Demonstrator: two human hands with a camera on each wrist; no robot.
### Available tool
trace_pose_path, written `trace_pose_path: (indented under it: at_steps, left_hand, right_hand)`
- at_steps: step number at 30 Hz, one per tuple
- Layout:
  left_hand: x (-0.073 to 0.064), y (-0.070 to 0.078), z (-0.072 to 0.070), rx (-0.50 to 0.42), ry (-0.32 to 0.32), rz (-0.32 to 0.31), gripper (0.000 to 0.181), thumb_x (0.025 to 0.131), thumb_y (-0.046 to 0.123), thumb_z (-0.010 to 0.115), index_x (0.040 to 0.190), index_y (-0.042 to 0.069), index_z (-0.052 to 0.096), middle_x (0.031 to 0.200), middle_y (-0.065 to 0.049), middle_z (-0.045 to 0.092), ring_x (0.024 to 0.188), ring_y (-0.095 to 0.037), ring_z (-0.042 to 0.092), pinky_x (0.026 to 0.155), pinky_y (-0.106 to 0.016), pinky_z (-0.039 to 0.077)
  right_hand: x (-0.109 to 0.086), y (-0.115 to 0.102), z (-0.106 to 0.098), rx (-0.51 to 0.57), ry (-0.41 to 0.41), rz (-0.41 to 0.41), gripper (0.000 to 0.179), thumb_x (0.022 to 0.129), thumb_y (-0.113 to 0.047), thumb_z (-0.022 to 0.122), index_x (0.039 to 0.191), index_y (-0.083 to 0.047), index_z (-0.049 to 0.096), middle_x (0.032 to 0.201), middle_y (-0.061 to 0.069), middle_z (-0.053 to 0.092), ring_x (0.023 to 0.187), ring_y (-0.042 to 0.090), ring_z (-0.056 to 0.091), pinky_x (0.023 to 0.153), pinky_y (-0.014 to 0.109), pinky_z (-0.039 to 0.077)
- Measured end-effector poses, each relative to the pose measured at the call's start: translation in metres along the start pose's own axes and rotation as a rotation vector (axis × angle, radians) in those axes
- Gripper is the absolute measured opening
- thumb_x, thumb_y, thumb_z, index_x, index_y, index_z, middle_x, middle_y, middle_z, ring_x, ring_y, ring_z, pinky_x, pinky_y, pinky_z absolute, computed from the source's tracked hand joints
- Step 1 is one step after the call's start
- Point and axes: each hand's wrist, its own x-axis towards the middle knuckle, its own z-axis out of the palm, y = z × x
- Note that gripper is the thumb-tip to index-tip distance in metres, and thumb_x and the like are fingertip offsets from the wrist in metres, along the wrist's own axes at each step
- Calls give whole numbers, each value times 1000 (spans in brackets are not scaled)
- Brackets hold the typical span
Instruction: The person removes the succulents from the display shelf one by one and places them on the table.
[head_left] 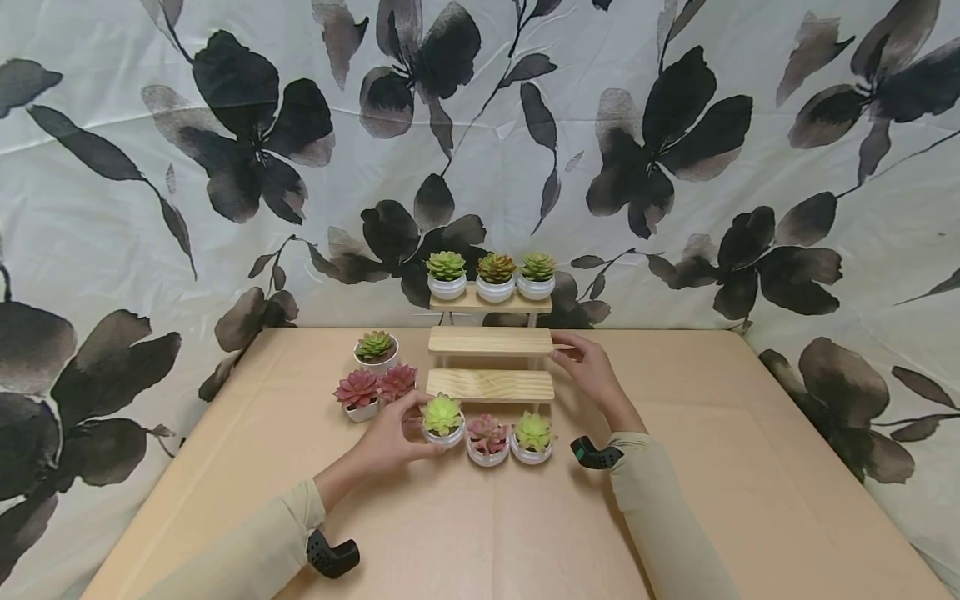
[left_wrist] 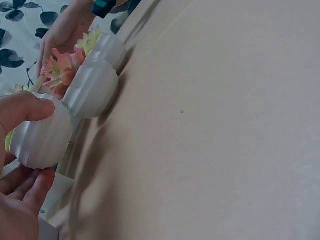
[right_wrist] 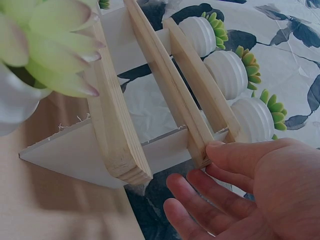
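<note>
My left hand [head_left: 396, 433] grips a white ribbed pot with a yellow-green succulent [head_left: 442, 415], thumb on one side and fingertips on the other in the left wrist view. Behind it stands a three-tier wooden stand [head_left: 491, 340] with white side supports. At the stand's right side, my right hand [head_left: 590, 372] pinches the end of the middle shelf [right_wrist: 165, 85] between thumb and fingers. Beside the held pot, a pink potted succulent [head_left: 488, 435] and a yellow-green potted succulent [head_left: 532, 433] stand on the table. The middle and lowest shelves bear no pots.
Three potted succulents [head_left: 496, 268] line the top shelf. Left of the stand are a green potted succulent [head_left: 376, 347] and two dark pink ones [head_left: 357, 388], one partly hidden by my left hand. A floral cloth [head_left: 525, 167] hangs behind the tan table [head_left: 480, 533].
</note>
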Motion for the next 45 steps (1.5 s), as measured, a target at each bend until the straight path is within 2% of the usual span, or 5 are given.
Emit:
trace_pose_path:
  at_steps: [9, 13, 29, 35, 45]
  left_hand:
    - [-5, -3, 6, -64, -40, -34, 63, 72, 12, 84, 126, 6, 52, 130, -19, 57, 116, -37, 61, 101, -47, 52]
    - [-4, -8, 10, -92, -44, -28, 62, 71, 11, 84, 124, 6, 53, 130, -18, 57, 114, -34, 62, 100, -42, 54]
    - [-6, -19, 14, -131, -59, -65, 64, 72, 13, 84, 126, 6, 52, 131, -19, 55, 116, -32, 61, 98, -32, 55]
    - [-7, -16, 11, -157, -76, -74, 64, 74, 16, 84, 128, 6, 51, 134, -18, 53, 120, -34, 58, 102, -35, 53]
    - [-8, -14, 4, -207, -90, -76, 78, 72, 21, 86, 138, 11, 47, 142, -14, 49, 128, -35, 52, 110, -41, 45]
  right_hand:
    - [-3, -8, -1, -4, -11, -2, 44, 97, -11, 58, 138, 0, 49, 140, 23, 52, 122, 41, 56, 105, 54, 47]
    - [2, 2, 0, 3, -4, -5, 45, 96, -15, 60, 138, -3, 51, 139, 20, 53, 121, 39, 57, 105, 53, 48]
    - [2, 1, -2, -2, -2, -6, 43, 96, -14, 60, 137, -5, 53, 138, 19, 55, 119, 37, 59, 104, 51, 49]
    - [2, 2, -2, 16, -7, 0, 46, 96, -13, 59, 139, -1, 49, 141, 23, 51, 121, 39, 57, 105, 53, 48]
    - [3, 3, -2, 6, -2, 6, 43, 94, -12, 61, 136, -6, 54, 136, 19, 56, 120, 35, 59, 104, 50, 49]
